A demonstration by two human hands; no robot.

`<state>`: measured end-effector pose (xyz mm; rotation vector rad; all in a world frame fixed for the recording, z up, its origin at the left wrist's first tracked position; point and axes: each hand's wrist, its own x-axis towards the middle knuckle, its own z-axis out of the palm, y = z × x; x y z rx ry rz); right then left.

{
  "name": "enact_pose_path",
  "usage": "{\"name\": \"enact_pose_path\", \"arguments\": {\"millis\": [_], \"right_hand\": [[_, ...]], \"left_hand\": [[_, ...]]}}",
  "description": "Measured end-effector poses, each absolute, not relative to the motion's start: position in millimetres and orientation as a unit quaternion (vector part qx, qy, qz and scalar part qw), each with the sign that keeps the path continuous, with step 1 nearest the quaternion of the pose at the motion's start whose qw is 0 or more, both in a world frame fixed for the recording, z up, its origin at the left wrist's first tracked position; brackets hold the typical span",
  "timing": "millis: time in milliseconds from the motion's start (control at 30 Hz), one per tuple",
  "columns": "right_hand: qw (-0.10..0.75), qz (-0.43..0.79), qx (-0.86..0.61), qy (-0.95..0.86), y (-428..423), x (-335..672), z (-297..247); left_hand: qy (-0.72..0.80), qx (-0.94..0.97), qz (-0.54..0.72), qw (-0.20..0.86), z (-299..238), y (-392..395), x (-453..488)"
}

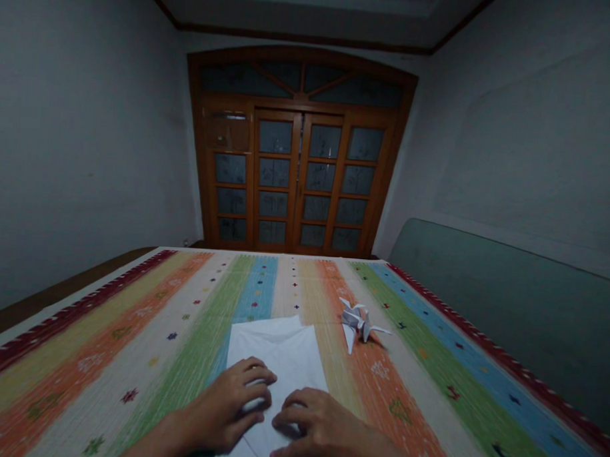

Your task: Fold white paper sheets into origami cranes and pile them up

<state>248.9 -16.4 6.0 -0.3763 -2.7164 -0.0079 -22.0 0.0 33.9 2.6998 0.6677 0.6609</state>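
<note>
White sheets of paper lie on the striped tablecloth in front of me, partly overlapping, and my hands cover their lower part. My left hand rests on the paper's left side, fingers curved and apart, with the thumb away from them. On the right side my right hand is placed likewise, its fingers bent and spread from the thumb. A small gap of white paper shows between the two hands. Folded white paper cranes sit together to the upper right of the sheets, apart from both hands.
The tablecloth has coloured stripes and covers the table to its far edge. A pale green panel stands along the right side. Beyond the table are wooden doors with glass panes, between plain walls.
</note>
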Motion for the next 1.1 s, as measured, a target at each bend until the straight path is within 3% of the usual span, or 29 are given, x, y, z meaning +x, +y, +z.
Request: {"name": "enact_pose_path", "arguments": {"millis": [700,1100], "right_hand": [[0.164,-0.091,-0.147,-0.971,-15.1,239.7,-9.4],[0.152,-0.055,-0.156,-0.974,-12.5,243.6,0.3]], "left_hand": [[0.239,0.938,0.194,0.161,28.7,2.8,-28.0],[0.234,0.935,0.231,0.132,14.9,7.6,-34.3]]}}
